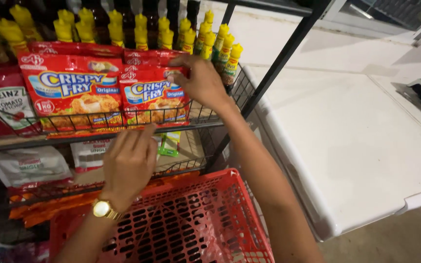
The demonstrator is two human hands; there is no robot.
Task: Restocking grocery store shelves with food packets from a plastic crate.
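Observation:
My right hand (200,81) grips the top right corner of a red breading-mix pouch (153,100) that stands in a black wire shelf (123,125). A larger red pouch (71,90) of the same kind stands to its left. My left hand (130,163), with a gold watch on the wrist, hovers just below the shelf's front rail, fingers curled and holding nothing. A red plastic shopping basket (191,219) sits below both hands.
Several yellow-capped bottles (205,41) line the back of the shelf. White pouches (28,165) and a small green pack (170,145) lie on the lower shelf. A red sauce pouch (1,102) stands at far left. A white chest freezer (347,141) stands to the right.

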